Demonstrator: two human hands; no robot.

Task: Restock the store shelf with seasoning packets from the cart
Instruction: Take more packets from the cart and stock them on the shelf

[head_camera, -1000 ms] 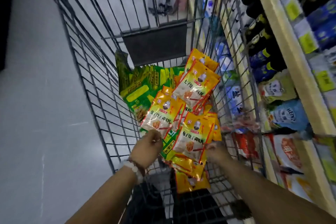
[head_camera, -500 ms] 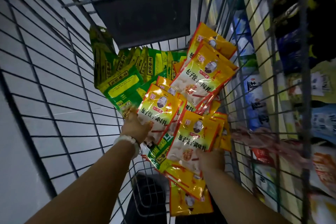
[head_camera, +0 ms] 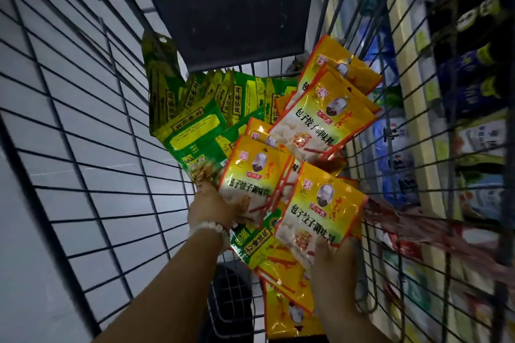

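Since half a second ago the view has dropped closer into the cart [head_camera: 92, 147], and both hands have stayed low among the seasoning packets, the left hand [head_camera: 213, 207] now a little further forward against the pile. The left hand grips the lower edge of a yellow packet [head_camera: 252, 179], its fingers tucked under and hidden, so the packet stands up and leans away from the wrist, which wears a pale bead bracelet [head_camera: 207, 228]. The right hand [head_camera: 333, 264] holds another yellow packet [head_camera: 320, 209] by its bottom edge, thumb side pressed on the front, the packet rising just above the knuckles and tilted toward the cart's right wall. Between the two hands a green packet [head_camera: 252, 242] lies flat, with more yellow ones under and below the right forearm. Beyond both hands, further yellow packets [head_camera: 324, 117] lean in a stack against the right wire wall, and a fan of green packets [head_camera: 200, 108] lies ahead of the left hand toward the cart's far end, beneath a dark panel [head_camera: 237, 17]. Past the right wall, well beyond the right hand, the store shelf [head_camera: 404, 44] shows blurred bottles and bags.
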